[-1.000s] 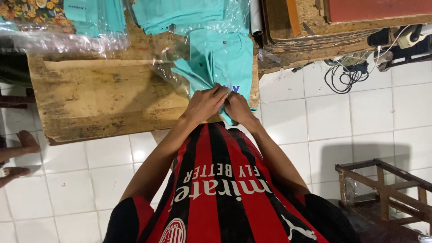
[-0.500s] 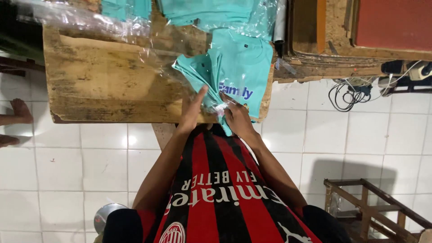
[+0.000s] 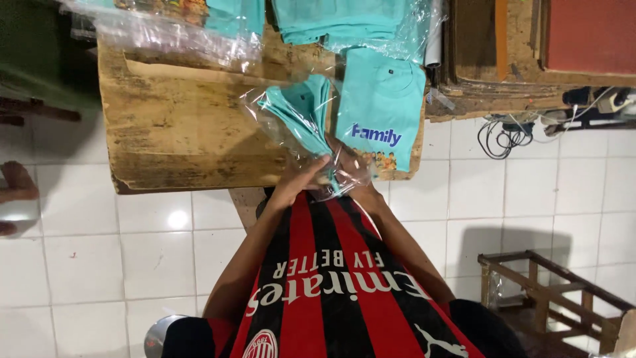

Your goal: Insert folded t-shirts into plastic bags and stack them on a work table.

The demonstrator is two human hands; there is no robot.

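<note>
Folded teal shirt [image 3: 301, 116] now lifted off bench [image 3: 185, 132], inside clear bag [image 3: 278, 126]. Left hand [image 3: 301, 179] and right hand [image 3: 351, 174] close together, gripping bag's near end; long axis runs away up-left.

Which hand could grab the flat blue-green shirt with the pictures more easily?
Probably the right hand. It sits just below that flat shirt, while the left hand is on the far side of the bagged shirt.

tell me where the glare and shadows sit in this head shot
Head view: glare streaks the clear plastic bag that the left hand and right hand hold; a bright lamp reflection sits on the white floor tile; a soft shadow falls beside the wooden crate; focus is fairly even.
</note>
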